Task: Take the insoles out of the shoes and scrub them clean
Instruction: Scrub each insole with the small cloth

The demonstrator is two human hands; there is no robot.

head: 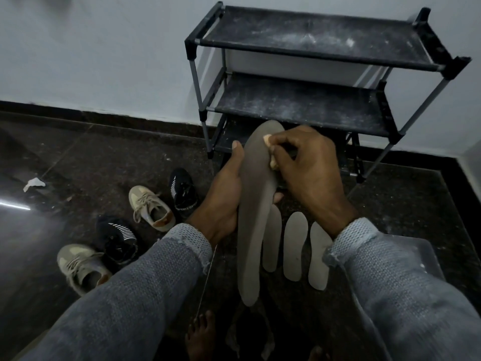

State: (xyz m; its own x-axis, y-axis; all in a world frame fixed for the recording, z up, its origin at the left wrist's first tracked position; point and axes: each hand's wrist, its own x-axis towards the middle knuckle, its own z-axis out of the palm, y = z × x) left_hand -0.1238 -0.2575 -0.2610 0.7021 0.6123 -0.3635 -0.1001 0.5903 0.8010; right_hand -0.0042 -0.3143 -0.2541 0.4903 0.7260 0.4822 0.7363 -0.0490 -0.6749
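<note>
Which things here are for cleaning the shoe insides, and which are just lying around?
For the job:
left hand holding the grey insole
right hand pinching a small pale scrubber
three insoles on the floor
beige shoes
black shoes

Just lying about:
dusty shoe rack
scrap of paper
clear plastic lid

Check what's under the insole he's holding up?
Three more insoles lie side by side on the dark floor beneath the held insole. It covers part of the leftmost one; the right sleeve hides the rightmost one's edge.
</note>
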